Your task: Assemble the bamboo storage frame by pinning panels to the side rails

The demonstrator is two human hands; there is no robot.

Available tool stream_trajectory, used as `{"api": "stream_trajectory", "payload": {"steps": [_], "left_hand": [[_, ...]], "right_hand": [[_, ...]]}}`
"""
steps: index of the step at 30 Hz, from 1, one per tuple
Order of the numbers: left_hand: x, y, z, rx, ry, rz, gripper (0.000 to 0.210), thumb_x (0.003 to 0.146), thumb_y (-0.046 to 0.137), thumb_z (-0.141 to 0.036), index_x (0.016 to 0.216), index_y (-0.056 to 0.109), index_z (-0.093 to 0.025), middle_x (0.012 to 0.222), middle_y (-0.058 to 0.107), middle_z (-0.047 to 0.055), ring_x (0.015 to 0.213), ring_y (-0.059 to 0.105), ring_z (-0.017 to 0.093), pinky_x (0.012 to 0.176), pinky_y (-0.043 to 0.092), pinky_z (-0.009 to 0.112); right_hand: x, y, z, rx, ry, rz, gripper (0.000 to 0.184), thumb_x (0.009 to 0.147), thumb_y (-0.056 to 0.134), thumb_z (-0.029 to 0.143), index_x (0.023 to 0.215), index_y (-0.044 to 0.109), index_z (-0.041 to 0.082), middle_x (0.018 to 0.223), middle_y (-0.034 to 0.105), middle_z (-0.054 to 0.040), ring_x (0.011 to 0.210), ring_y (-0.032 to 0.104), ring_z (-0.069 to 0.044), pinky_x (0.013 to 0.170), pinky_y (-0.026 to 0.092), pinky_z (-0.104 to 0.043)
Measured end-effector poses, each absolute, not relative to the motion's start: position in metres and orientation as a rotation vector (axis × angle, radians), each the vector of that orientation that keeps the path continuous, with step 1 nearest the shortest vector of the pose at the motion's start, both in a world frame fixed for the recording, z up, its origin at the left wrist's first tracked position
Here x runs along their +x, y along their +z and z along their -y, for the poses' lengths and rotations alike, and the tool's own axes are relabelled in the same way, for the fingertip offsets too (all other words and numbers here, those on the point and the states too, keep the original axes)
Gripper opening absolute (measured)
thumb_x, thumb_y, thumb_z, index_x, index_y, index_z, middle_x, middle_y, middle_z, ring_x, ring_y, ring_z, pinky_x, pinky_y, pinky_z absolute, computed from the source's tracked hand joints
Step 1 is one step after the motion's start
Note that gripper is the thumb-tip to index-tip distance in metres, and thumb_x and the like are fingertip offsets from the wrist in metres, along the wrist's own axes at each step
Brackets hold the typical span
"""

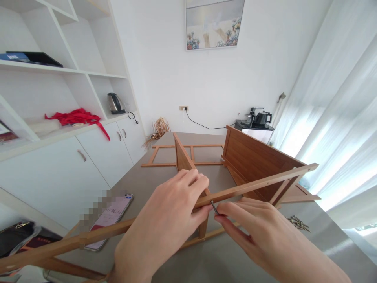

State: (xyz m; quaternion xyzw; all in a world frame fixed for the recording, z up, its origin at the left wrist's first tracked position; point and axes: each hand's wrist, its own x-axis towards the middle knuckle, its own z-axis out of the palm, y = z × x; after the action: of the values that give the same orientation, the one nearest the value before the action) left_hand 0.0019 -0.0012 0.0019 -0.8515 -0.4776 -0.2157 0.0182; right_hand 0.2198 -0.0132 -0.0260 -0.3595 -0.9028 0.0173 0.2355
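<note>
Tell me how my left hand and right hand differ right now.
Your left hand clasps a wooden rail, while your right hand pinches a thin metal piece. The left hand is nearer the phone; the right hand, nearer the loose metal fasteners. Both are bare.

Phone [115, 215] left, screws [299, 223] right, on the table [330, 239].

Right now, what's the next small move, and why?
Probably turn the thin metal rod gently with the right hand, keeping the left hand on the wooden rail: the right fingertips pinch the rod, its far end is at the rail, and the left hand clasps that spot. Can't tell whether it's seated.
</note>
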Motion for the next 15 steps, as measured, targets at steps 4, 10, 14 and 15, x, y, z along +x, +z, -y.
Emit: {"api": "stream_trajectory", "payload": {"steps": [4,10,14,15], "left_hand": [[0.0026,0.0017,0.001,-2.644,-0.679,1.487,0.021,0.089,0.062,-0.019,0.108,0.055,-0.028,0.123,0.063,0.001,0.121,0.061,0.024,0.094,0.057,0.038],[0.002,0.0025,0.0015,-2.652,-0.675,1.5,0.021,0.089,0.062,-0.019,0.107,0.054,-0.028,0.124,0.063,0.0,0.122,0.06,0.024,0.094,0.056,0.038],[0.0025,0.0044,0.0027,-2.669,-0.672,1.497,0.022,0.089,0.063,-0.019,0.107,0.055,-0.027,0.122,0.063,0.001,0.121,0.06,0.024,0.095,0.056,0.037],[0.0027,0.0046,0.0028,-2.669,-0.671,1.497,0.022,0.089,0.063,-0.019,0.107,0.055,-0.027,0.123,0.063,0.001,0.121,0.06,0.024,0.095,0.056,0.037]], "right_hand": [[0.2219,-0.0234,0.0145,-0.929,0.07,2.484,0.013,0.104,0.045,0.018,0.097,0.055,0.022,0.078,0.057,0.0019,0.069,0.053,-0.011,0.061,0.036,-0.027],[0.2255,-0.02,0.0144,-0.848,0.031,2.462,0.013,0.102,0.048,0.013,0.097,0.058,0.02,0.078,0.054,0.0009,0.072,0.049,-0.013,0.064,0.035,-0.028],[0.2271,-0.0185,0.0128,-0.866,0.011,2.451,0.015,0.101,0.047,0.012,0.097,0.059,0.02,0.08,0.054,0.0,0.072,0.049,-0.014,0.064,0.035,-0.028],[0.2274,-0.0182,0.0127,-0.871,0.007,2.451,0.015,0.1,0.048,0.011,0.096,0.06,0.02,0.079,0.053,0.0001,0.072,0.049,-0.014,0.064,0.035,-0.029]]}}
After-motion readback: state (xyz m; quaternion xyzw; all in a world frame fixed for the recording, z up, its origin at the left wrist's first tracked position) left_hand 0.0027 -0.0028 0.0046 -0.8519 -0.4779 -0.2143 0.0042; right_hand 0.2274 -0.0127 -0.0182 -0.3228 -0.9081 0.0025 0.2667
